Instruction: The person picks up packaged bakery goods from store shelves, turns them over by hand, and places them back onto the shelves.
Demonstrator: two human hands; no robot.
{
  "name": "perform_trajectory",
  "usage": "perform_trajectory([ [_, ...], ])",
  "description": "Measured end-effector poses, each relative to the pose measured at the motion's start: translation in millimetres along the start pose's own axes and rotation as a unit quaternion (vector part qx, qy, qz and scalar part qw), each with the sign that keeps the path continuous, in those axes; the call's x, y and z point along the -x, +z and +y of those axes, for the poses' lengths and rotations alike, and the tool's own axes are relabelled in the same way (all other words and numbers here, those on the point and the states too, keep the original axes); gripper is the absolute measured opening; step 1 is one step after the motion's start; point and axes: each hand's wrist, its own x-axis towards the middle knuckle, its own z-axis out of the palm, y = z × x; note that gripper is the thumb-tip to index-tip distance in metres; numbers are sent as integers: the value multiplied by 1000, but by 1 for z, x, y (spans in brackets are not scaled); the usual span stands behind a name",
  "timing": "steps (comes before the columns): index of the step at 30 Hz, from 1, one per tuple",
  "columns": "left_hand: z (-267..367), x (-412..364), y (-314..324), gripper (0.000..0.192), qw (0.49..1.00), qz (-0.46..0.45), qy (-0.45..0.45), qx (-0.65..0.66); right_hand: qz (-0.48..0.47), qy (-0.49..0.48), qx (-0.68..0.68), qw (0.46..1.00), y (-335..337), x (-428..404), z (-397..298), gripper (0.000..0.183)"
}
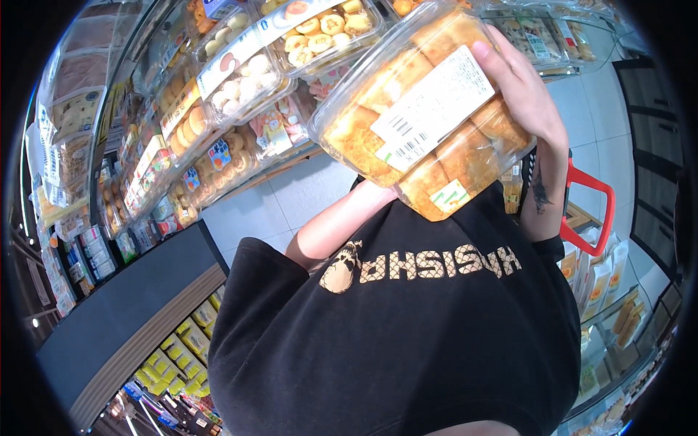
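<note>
Tilted in front of my chest is clear plastic packaging of golden baked pastries (376,131), with a white barcode label across it and a small green-and-white sticker near its lower corner. Whether this is one box or two overlapping ones, I cannot tell. My right hand (515,82) grips the upper right side, thumb on top and other fingers mostly hidden behind. From the left, my left forearm reaches to the underside, where only the edge of my left hand (381,191) shows and its fingers are hidden. A red handle (605,210) shows beside my right forearm.
Glass shelves at the upper left hold clear boxes of cookies (322,32) and other packaged sweets. Yellow packets (180,354) line a lower shelf at left. At right are white bags (600,278), a glass display shelf (611,338) and dark cabinets (654,152). Pale floor tiles (256,204) show between.
</note>
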Motion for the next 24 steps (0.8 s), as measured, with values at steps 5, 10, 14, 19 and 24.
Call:
perform_trajectory([
  [5, -1, -1, -3, 31, 1000, -1, 2, 1, 44, 9, -1, 999, 2, -2, 2, 62],
  [10, -1, 2, -4, 31, 1000, -6, 9, -4, 26, 6, 17, 1000, -1, -2, -1, 60],
  [14, -1, 10, -6, 31, 999, -20, 13, -20, 12, 7, -107, 994, -4, -18, 8, 52],
  [19, 7, 31, -1, 31, 987, -141, -21, -79, -57, 19, -143, 988, -14, -31, -34, 32],
  [24, 5, 41, -6, 30, 974, -197, -26, -109, -216, -139, 80, 963, 19, -34, -40, 43],
])
